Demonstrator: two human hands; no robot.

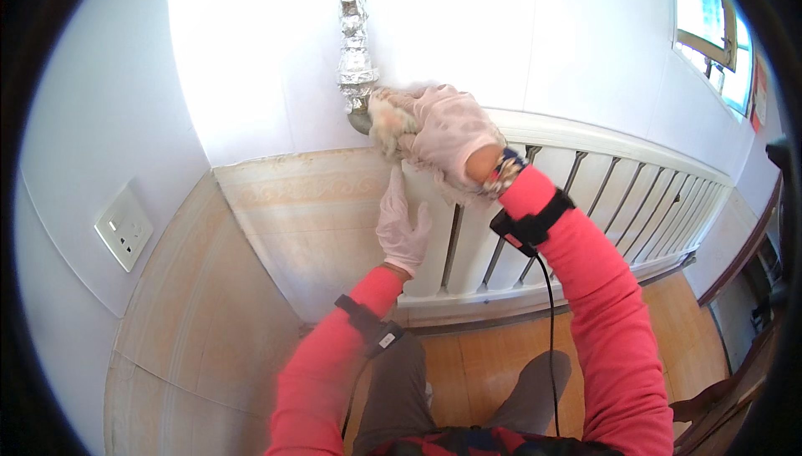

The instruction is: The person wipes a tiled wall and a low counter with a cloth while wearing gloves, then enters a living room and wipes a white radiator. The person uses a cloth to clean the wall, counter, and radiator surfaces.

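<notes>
My right hand (454, 124), in a pale pink glove, is closed on a fluffy cleaning cloth (391, 125). The cloth lies against the elbow at the foot of a foil-wrapped pipe (355, 49), at the left end of a white radiator (570, 133). Part of the cloth hangs below my palm over the radiator's top. My left hand (404, 230), gloved too, is held upright by the radiator's left edge, fingers pointing up and thumb apart, with nothing in it. Whether its fingertips touch the cloth or the radiator cannot be told.
A white wall socket (124, 227) is on the left wall above beige tiles (301, 205). A window (714, 24) stands partly open at the upper right. Dark wooden furniture (727, 412) is at the lower right, on the orange-brown floor (495, 362). Cables hang from both wrist devices.
</notes>
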